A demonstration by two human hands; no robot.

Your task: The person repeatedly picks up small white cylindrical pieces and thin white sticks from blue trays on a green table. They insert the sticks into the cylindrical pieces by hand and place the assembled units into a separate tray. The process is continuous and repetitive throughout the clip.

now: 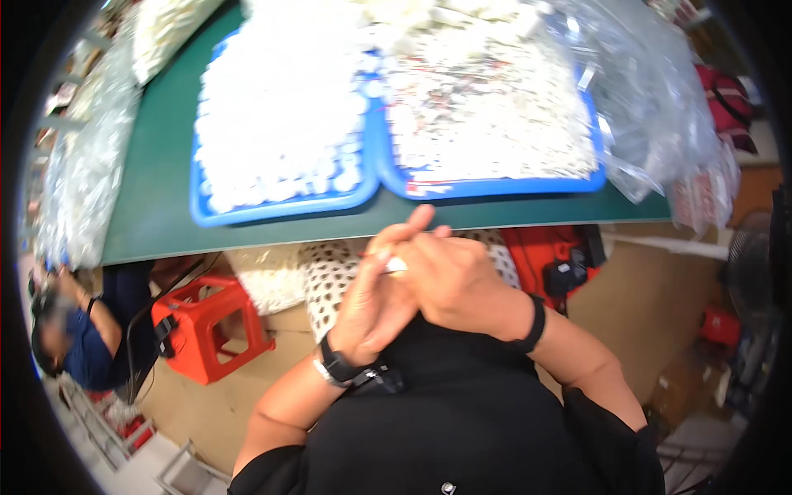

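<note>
My left hand (371,301) and my right hand (458,276) meet just in front of the table's near edge, above my lap. Between the left thumb and the curled right fingers shows a small white piece (397,265); both hands are closed on it, though most of it is covered. Just beyond them lie two blue trays. The left tray (289,210) is heaped with small white round parts (280,124). Its neighbour, the right tray (503,188), is full of tiny whitish parts (495,115) with some reddish bits among them.
Clear plastic bags lie at the right (652,107) and left (91,165) of the green table (157,181). Below stands a red stool (210,330). Another person (91,338) is at the far left. A fan (751,264) stands at the right.
</note>
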